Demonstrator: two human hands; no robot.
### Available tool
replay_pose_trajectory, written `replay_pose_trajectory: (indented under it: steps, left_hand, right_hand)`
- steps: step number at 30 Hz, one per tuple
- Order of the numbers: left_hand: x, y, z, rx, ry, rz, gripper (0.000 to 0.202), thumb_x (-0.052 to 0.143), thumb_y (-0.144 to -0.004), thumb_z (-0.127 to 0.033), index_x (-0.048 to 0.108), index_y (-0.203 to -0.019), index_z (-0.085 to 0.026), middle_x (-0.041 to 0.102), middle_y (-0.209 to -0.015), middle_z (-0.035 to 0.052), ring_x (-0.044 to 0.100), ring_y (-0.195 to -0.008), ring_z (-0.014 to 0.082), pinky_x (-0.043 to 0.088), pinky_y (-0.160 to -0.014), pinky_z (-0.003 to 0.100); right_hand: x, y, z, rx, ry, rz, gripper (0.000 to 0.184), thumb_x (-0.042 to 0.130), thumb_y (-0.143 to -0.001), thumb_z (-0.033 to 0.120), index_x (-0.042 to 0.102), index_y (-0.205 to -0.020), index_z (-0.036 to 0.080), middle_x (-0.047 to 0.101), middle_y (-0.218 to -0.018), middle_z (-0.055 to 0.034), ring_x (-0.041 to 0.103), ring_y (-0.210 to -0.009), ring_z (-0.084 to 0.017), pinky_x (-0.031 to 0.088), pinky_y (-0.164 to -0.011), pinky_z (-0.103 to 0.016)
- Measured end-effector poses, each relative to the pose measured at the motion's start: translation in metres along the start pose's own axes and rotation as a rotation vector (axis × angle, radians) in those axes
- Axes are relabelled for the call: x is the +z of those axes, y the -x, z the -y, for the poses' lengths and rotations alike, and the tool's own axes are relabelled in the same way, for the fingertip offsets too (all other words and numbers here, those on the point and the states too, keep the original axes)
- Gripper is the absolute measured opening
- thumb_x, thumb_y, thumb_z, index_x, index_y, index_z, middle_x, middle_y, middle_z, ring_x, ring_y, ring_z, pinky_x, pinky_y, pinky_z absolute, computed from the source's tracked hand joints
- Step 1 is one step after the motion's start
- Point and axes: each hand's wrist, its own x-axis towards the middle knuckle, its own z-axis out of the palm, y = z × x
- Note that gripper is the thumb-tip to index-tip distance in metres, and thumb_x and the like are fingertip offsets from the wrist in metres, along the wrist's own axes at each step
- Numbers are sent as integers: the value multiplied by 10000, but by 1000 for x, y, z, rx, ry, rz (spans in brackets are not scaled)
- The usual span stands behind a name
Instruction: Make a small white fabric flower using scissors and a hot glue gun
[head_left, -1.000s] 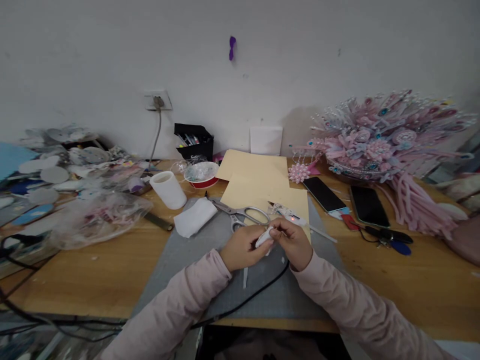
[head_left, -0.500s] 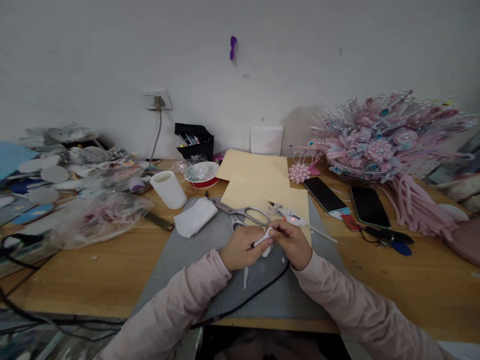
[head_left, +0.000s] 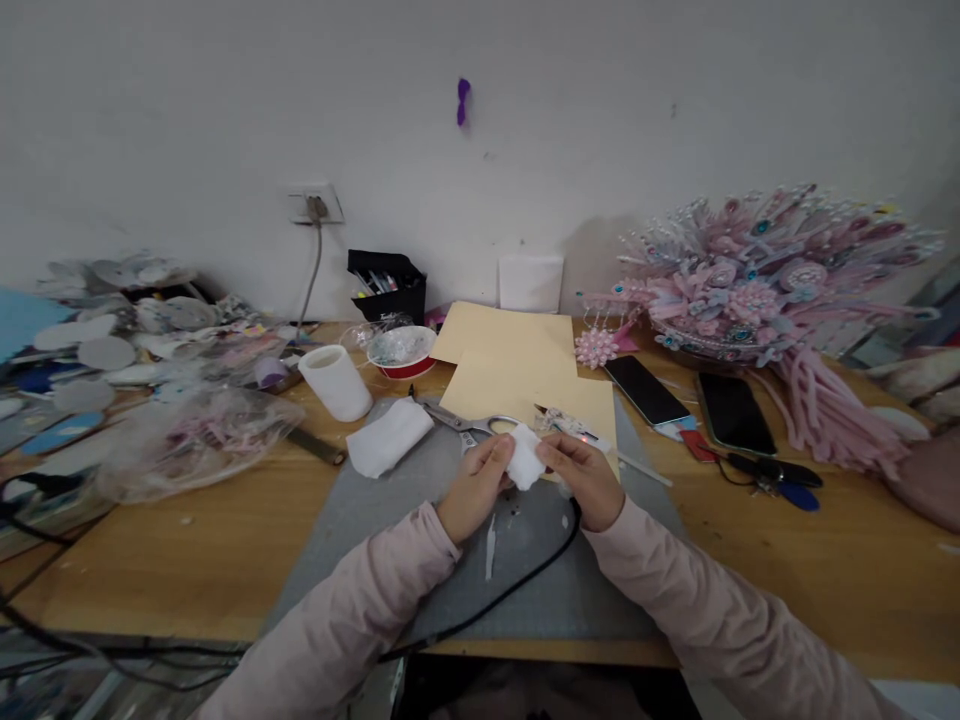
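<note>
Between my two hands is a small white piece of soft, cloth-like material, its flat face turned up. My left hand pinches its left edge with thumb and fingers. On the opposite edge my right hand grips it the same way. Just beyond them lie scissors with grey handles, partly hidden by the left hand. A glue gun with a small red light rests behind the right hand. A larger white sheet of similar material lies left of the scissors. A thin white strip is below my hands.
Under my hands is a grey cutting mat, crossed by a black cable. Beige card sheets lie behind. A white roll stands at left; two phones and a pink beaded headdress are at right.
The white piece, folded and mostly covered by my fingers before, is now spread flat and facing up. My hands have moved slightly apart, each still pinching it.
</note>
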Motion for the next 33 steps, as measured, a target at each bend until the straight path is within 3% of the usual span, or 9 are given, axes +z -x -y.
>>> replay_pose_trajectory:
  steps: [8, 15, 18, 21, 23, 25, 28, 33]
  left_hand:
    - [-4, -3, 6, 18, -48, 4, 488, 400, -718, -633, 385, -572, -167, 307, -466, -58, 268, -419, 58, 210, -393, 200]
    - [-5, -4, 2, 29, -139, -49, 513, 332, -755, -621, 381, -508, -174, 318, -415, -51, 278, -394, 70, 211, -396, 222]
    - [-6, -5, -1, 37, -157, -93, 519, 313, -771, -603, 419, -509, -168, 332, -415, -47, 298, -395, 75, 228, -406, 221]
    - [-7, -6, -2, 19, -144, -66, 560, 252, -777, -618, 453, -519, -163, 349, -406, -41, 313, -377, 77, 226, -400, 219]
    - [-7, -8, 1, -20, -82, 1, 599, 200, -773, -637, 471, -538, -157, 390, -413, -30, 332, -360, 75, 237, -396, 219]
    - [-7, -9, 4, -42, 0, 46, 603, 200, -767, -647, 489, -585, -150, 443, -452, -18, 365, -366, 77, 255, -394, 219]
    - [-6, -9, 7, -34, 66, 28, 543, 294, -758, -632, 495, -630, -143, 461, -471, -18, 406, -397, 86, 278, -398, 217]
    - [-2, -4, -3, -54, 67, -103, 394, 570, -658, -522, 513, -726, -139, 468, -531, -47, 413, -415, 66, 298, -400, 197]
  right_hand:
    - [-2, -3, -3, 48, -44, -75, 343, 686, -517, 487, 588, -563, 162, 528, -538, 23, 445, -534, -107, 371, -542, -254]
    - [-3, -5, -5, -9, 7, -91, 327, 652, -563, 485, 579, -567, 167, 523, -531, 20, 440, -515, -104, 372, -531, -251]
    - [-5, -2, -3, -177, 159, -178, 272, 594, -662, 448, 593, -637, 177, 565, -592, -2, 484, -564, -130, 390, -557, -266]
    - [-10, 4, 1, -547, 511, -259, 160, 564, -742, 345, 623, -731, 196, 623, -717, -38, 533, -690, -167, 404, -655, -307]
    - [-13, 7, 4, -806, 761, -211, 100, 570, -761, 281, 643, -780, 216, 646, -772, -43, 542, -768, -176, 387, -729, -331]
    - [-14, 8, 4, -971, 925, -128, 95, 572, -772, 243, 651, -823, 238, 660, -797, -29, 541, -812, -173, 366, -766, -341]
    - [-13, 8, 1, -1066, 1026, -46, 144, 538, -794, 182, 646, -856, 252, 667, -842, -13, 528, -850, -165, 348, -773, -338]
    - [-11, 8, 0, -1081, 1062, -13, 155, 520, -791, 137, 638, -833, 227, 661, -884, -22, 508, -888, -177, 334, -780, -345]
